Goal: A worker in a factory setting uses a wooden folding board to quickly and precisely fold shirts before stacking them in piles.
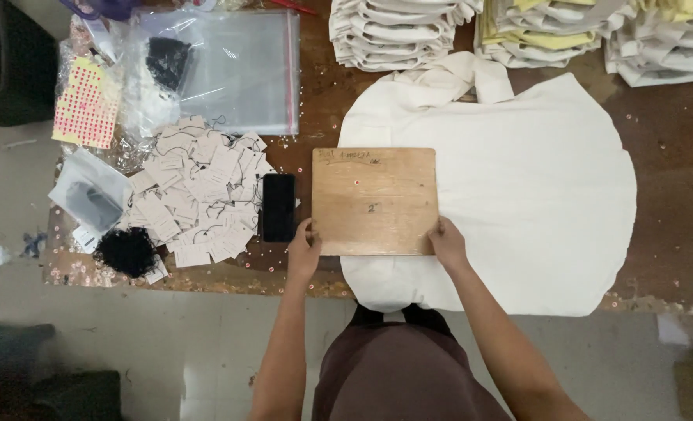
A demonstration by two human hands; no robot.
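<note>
A square wooden board point(374, 201) lies flat on a cream-coloured garment point(533, 195) spread over the brown table point(674, 156). My left hand point(304, 251) grips the board's near left corner. My right hand point(447, 243) grips its near right corner. The board covers the garment's left part; the rest of the cloth fans out to the right and hangs slightly over the table's front edge.
A black phone point(278, 206) lies just left of the board. Further left are a heap of paper tags point(198, 195), a bundle of black string point(125, 251), clear plastic bags point(237, 66) and a sticker sheet point(86, 103). Folded garment stacks point(397, 31) line the back.
</note>
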